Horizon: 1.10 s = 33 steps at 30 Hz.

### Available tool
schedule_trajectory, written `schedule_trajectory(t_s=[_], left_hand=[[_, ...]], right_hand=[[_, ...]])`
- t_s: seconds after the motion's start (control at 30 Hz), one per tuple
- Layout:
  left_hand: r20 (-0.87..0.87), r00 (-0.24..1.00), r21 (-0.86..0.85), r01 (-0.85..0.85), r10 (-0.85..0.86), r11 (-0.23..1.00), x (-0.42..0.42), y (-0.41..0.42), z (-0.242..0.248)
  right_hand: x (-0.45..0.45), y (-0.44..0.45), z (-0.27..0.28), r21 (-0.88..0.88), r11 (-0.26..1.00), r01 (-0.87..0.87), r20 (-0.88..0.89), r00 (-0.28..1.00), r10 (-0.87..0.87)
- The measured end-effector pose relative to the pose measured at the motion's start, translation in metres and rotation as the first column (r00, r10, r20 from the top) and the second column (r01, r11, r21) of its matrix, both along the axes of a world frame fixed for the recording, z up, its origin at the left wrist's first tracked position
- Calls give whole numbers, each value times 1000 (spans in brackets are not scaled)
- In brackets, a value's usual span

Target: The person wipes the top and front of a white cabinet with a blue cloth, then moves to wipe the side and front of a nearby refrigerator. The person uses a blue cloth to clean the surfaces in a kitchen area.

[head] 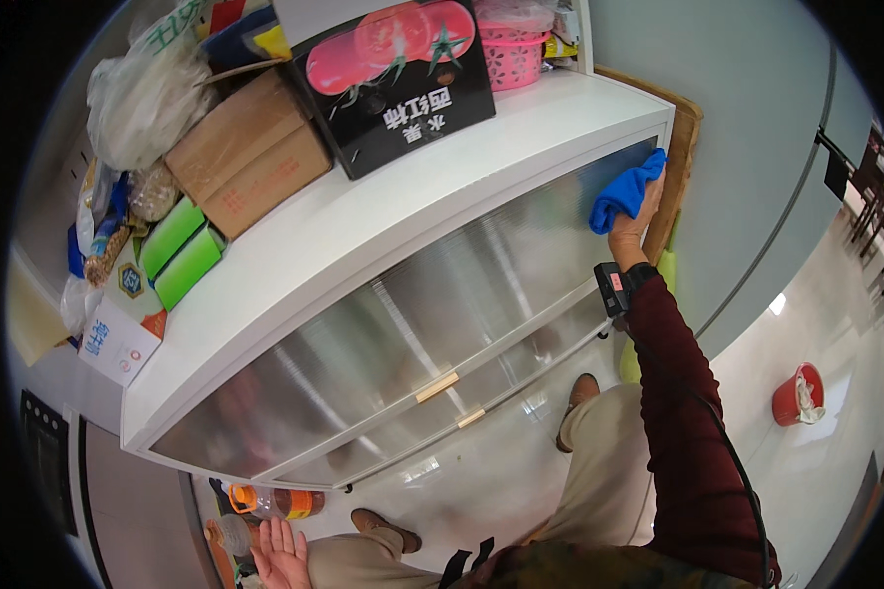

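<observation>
My right hand grips a folded blue cloth against the upper right corner of a translucent ribbed door panel. That panel belongs to a white cabinet and sits in a white frame with a small wooden-coloured handle. Part of my palm is hidden behind the cloth. Low on the left, my left hand is empty, palm turned up and fingers spread. It is near a plastic bottle with an orange cap and handle.
On the cabinet top stand a black tomato-print carton, a brown cardboard box, green boxes and a pink basket. A wooden board leans between cabinet and grey wall. A red bucket holding a pale cloth is on the floor at right.
</observation>
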<state>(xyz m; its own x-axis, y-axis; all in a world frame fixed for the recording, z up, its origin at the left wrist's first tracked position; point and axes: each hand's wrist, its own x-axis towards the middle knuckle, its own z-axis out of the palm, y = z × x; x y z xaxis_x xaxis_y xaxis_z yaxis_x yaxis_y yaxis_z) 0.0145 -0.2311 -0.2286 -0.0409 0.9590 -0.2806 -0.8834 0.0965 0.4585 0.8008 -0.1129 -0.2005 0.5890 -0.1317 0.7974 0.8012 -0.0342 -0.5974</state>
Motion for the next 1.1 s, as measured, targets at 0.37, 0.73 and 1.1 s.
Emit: schedule_trajectory(t_s=[0.37,0.73,1.1], left_hand=[[-252,922,289,363,-295,886,-34,-4,-22],[-257,911,393,403,-323,827,-41,-10,-25],[-281,905,376,410,-320,831,-41,-8,-27]], right_hand=[[-171,24,-16,299,853,-427,-124,869,478],[-431,37,-40,-338,858,-386,316,813,490],[-439,23,-65,-570,752,-330,535,546,645]])
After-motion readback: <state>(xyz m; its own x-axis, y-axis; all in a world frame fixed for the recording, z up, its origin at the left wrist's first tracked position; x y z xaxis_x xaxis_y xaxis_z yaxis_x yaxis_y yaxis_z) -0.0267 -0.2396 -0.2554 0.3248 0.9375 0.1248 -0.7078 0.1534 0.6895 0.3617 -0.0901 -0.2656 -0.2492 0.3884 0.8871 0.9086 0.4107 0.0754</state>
